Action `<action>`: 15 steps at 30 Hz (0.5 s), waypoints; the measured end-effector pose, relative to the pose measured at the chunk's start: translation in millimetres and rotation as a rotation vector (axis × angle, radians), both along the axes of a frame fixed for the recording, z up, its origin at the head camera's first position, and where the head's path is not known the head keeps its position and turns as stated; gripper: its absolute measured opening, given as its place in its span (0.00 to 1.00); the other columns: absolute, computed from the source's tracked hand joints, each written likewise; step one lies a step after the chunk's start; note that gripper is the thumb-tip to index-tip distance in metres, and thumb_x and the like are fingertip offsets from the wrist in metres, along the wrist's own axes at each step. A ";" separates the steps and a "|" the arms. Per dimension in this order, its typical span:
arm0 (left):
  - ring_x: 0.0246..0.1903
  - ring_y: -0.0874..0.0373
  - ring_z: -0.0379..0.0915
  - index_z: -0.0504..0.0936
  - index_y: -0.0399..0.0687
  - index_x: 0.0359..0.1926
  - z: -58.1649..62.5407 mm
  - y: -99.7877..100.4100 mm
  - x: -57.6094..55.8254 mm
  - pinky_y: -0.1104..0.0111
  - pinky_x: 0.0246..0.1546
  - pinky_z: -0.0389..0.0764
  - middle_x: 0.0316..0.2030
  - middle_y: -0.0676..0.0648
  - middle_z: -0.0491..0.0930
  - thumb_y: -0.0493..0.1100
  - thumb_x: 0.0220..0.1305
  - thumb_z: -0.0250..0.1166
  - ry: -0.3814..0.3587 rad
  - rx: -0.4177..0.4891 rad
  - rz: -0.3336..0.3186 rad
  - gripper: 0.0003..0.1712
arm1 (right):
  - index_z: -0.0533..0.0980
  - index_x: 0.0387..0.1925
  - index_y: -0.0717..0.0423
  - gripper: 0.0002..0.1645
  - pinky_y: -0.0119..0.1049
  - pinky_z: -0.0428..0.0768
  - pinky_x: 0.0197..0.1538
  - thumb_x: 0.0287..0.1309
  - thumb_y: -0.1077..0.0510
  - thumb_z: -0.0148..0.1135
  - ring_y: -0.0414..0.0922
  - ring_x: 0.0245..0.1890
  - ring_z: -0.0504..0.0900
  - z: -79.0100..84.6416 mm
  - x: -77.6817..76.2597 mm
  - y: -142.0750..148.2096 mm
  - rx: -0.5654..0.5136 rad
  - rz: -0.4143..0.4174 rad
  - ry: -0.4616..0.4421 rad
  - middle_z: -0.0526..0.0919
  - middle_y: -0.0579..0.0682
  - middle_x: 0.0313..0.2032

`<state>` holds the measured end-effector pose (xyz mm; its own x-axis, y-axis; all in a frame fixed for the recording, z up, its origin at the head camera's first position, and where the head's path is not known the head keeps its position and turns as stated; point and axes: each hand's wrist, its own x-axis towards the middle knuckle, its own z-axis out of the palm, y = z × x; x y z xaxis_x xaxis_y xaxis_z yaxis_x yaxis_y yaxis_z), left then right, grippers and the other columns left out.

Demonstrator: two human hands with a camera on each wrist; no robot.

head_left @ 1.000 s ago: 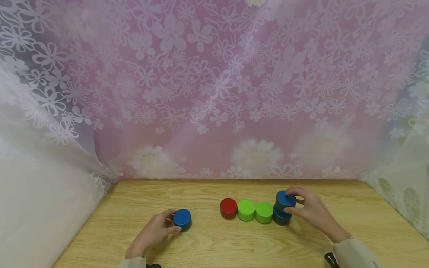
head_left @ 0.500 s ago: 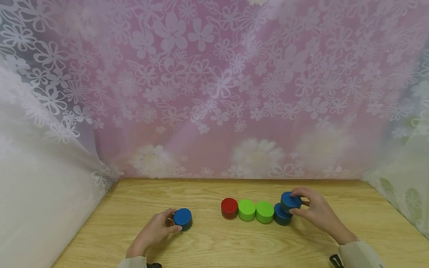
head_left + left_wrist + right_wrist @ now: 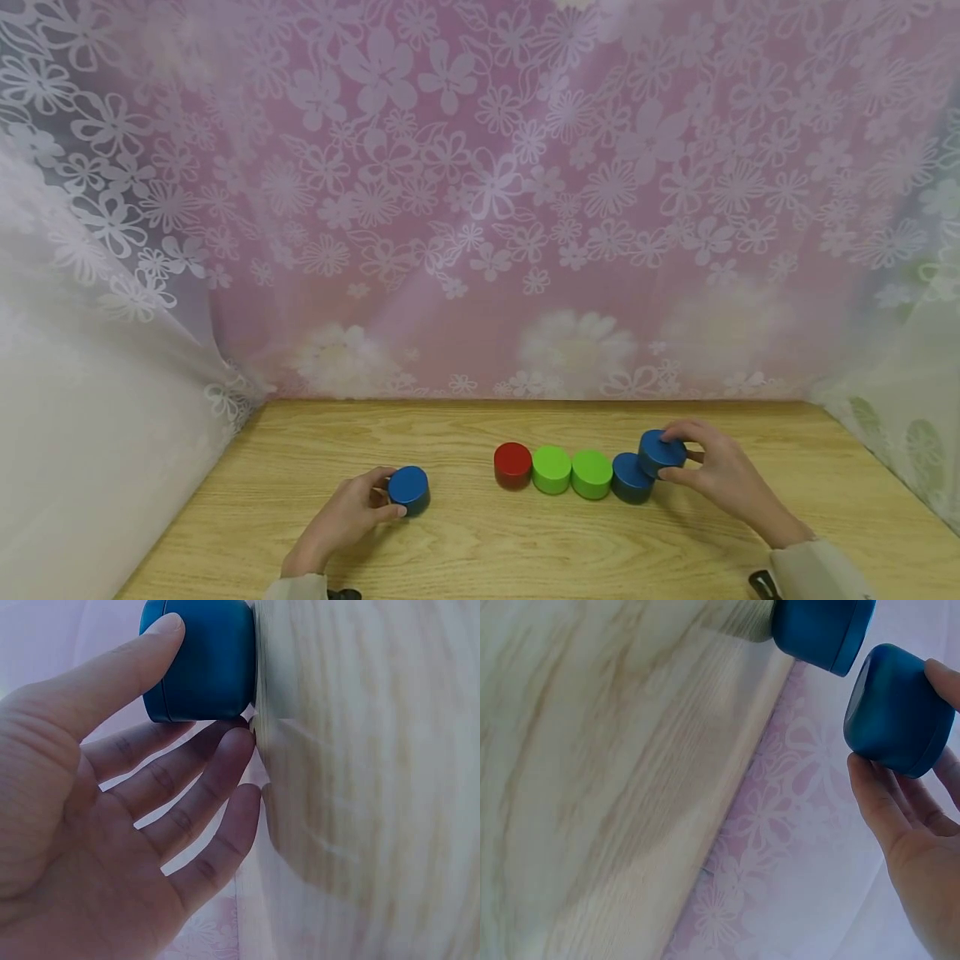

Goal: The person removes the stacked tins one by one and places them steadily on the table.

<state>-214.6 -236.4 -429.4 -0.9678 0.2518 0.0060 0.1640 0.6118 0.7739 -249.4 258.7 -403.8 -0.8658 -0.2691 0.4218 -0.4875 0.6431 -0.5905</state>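
My left hand (image 3: 347, 515) grips a round blue lidded tin (image 3: 408, 490) that sits on the table; in the left wrist view the thumb lies on the side of the tin (image 3: 206, 664) and the other fingers fan out below. Off to the right, my right hand (image 3: 722, 473) pinches a second blue tin (image 3: 662, 452) between thumb and fingers. The right wrist view has this tin (image 3: 896, 712) raised off the table, apart from a third blue tin (image 3: 817, 630). That third tin (image 3: 632, 479) stands on the table at the right end of a row.
Left of the third blue tin, the row goes on with two green tins (image 3: 591, 475) and a red tin (image 3: 513, 467), side by side. A pink flowered cloth (image 3: 487, 250) hangs behind the wooden table (image 3: 480, 550), with pale cloth at both sides.
My right hand has carried its blue tin to the right, from above the third blue tin to beyond its right edge. The left hand and its tin have stayed in place.
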 end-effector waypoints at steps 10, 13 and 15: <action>0.43 0.47 0.81 0.75 0.30 0.64 2.1 1.8 0.5 0.54 0.42 0.84 0.47 0.41 0.81 0.39 0.62 0.74 -0.015 -0.014 0.015 0.32 | 0.79 0.43 0.65 0.23 0.54 0.85 0.43 0.44 0.70 0.81 0.67 0.48 0.81 -0.3 -0.7 8.4 0.007 0.000 -0.026 0.79 0.64 0.49; 0.43 0.47 0.81 0.74 0.30 0.63 2.8 2.5 0.7 0.54 0.42 0.84 0.47 0.41 0.81 0.39 0.62 0.74 -0.015 -0.016 0.019 0.32 | 0.79 0.43 0.65 0.24 0.53 0.86 0.42 0.43 0.70 0.81 0.67 0.47 0.81 -1.6 -1.2 11.0 0.007 0.002 -0.022 0.79 0.63 0.48; 0.43 0.47 0.81 0.74 0.30 0.63 3.0 2.8 0.9 0.54 0.42 0.84 0.47 0.41 0.81 0.39 0.62 0.74 -0.012 -0.017 0.021 0.32 | 0.79 0.43 0.66 0.24 0.54 0.85 0.41 0.43 0.70 0.81 0.67 0.47 0.80 -2.0 -1.6 13.0 0.010 0.004 -0.027 0.78 0.64 0.48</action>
<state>-213.7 -233.6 -426.4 -0.9728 0.2313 -0.0093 0.1420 0.6278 0.7653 -250.9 271.7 -405.9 -0.8755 -0.2770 0.3960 -0.4747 0.6469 -0.5968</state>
